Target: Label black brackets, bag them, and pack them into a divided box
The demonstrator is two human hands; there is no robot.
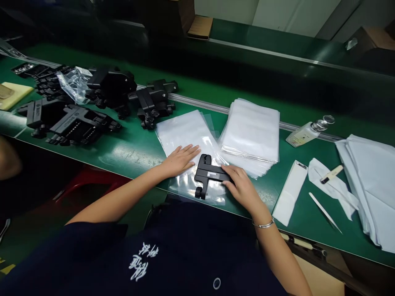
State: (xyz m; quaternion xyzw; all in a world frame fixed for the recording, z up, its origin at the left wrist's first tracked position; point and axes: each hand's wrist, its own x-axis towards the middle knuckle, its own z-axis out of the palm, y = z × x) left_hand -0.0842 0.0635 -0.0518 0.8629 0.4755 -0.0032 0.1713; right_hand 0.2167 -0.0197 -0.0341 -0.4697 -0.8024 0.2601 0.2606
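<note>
A clear plastic bag [185, 131] lies flat on the green bench [129, 152] in front of me. My left hand [180, 160] rests flat on the bag, fingers stretched out and together. A black plastic bracket part [208, 174] lies on the near end of the bag. My right hand [240, 187] curls round the part's right end and grips it. A silver bangle [263, 225] sits on my right wrist.
A stack of clear bags [251, 129] lies to the right of the bag. Several black parts [74, 121] and a crumpled bag [74, 84] crowd the left. A pump bottle [308, 131], white cloths [370, 176], a white strip [290, 193] and tweezers [325, 211] are right.
</note>
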